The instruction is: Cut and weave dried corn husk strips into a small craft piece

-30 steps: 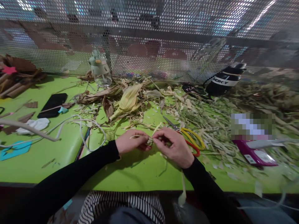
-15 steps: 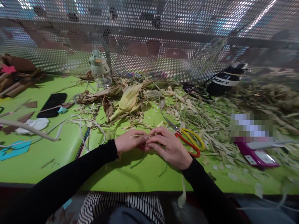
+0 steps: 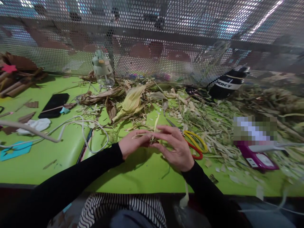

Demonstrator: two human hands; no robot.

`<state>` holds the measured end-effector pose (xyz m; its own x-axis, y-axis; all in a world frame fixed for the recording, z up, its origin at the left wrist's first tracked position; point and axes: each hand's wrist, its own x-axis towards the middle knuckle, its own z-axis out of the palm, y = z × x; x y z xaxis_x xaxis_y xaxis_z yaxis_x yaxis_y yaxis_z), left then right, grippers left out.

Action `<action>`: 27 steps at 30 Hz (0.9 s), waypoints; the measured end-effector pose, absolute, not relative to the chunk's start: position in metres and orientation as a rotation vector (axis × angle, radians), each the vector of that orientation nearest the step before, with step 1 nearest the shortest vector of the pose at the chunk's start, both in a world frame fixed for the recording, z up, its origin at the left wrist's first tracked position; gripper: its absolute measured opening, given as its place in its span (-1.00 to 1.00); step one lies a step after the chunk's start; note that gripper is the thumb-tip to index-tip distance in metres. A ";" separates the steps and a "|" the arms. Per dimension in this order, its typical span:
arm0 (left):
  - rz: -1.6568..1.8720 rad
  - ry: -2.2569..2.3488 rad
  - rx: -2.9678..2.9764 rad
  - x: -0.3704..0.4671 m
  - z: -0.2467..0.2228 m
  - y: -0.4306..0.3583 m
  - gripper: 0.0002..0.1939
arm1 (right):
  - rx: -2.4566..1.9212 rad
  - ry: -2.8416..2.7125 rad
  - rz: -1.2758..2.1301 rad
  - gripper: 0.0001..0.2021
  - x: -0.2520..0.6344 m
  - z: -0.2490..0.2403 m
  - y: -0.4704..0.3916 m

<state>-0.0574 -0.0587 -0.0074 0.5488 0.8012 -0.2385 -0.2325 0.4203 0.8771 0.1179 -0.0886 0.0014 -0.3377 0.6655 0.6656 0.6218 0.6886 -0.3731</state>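
My left hand [image 3: 136, 141] and my right hand [image 3: 175, 146] meet above the green table, fingertips almost touching. Between them is a thin, pale strip of plant husk [image 3: 156, 122], one end standing up above the fingers. A loop of it curves over my left fingers, which are closed on it. My right thumb and fingers pinch at the same spot, partly hiding the strip. Scissors [image 3: 198, 141] with yellow and red handles lie just beyond my right hand. A yellowish corn husk [image 3: 130, 103] rests farther back among dry leaves.
Husk scraps [image 3: 209, 126] cover the right side. A clear bottle [image 3: 104, 71] and a black bottle [image 3: 228, 84] stand by the perforated metal screen [image 3: 147, 38]. On the left lie a phone [image 3: 54, 105], a white cable [image 3: 83, 129] and a tissue [image 3: 35, 125]. A purple device [image 3: 257, 158] is at right.
A pale strip end now sticks up above my fingers. My right hand has shifted slightly, its fingers more extended. The left hand has moved a little to the right.
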 end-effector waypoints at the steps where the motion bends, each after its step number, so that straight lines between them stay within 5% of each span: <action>1: 0.764 0.726 0.896 -0.057 -0.007 -0.059 -0.75 | -1.037 -1.976 0.023 -0.82 0.118 0.000 -0.089; 4: 0.919 0.751 0.817 -0.054 -0.008 -0.057 -0.77 | -1.223 -1.835 0.146 -0.87 0.115 -0.004 -0.090; 9: 1.039 0.778 0.907 -0.051 -0.012 -0.060 -0.77 | -1.397 -1.624 1.080 -0.67 0.107 -0.016 -0.086; 12: 1.045 0.811 1.016 -0.050 -0.013 -0.064 -0.76 | -1.361 -1.349 1.355 -0.67 0.106 -0.020 -0.085; 27: 1.093 0.840 0.919 -0.065 0.004 -0.053 -0.80 | -1.376 -1.759 1.284 -0.77 0.107 -0.006 -0.087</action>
